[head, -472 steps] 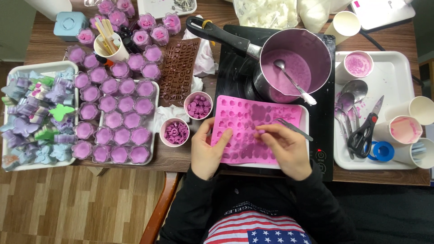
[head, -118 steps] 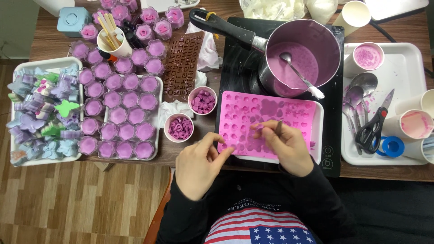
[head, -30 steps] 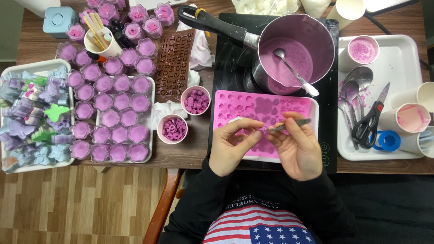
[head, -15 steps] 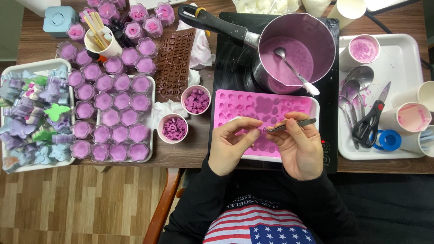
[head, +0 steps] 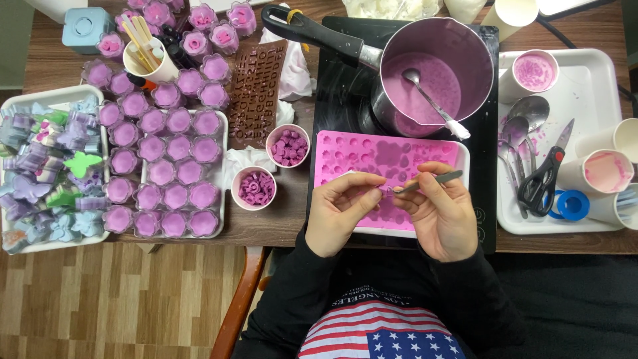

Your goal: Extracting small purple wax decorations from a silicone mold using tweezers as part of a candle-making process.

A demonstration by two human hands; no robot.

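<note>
Right hand pinching slim metal tweezers, their long axis running from upper right down to lower left, tips meeting the left hand over the lower middle of the pink silicone mould. Left thumb and forefinger closed together at the tweezer tips on a tiny pale piece, too small to make out, so both hands equally near it and touching there. Pan of purple liquid just beyond the mould, two small cups of purple pieces to its left
</note>
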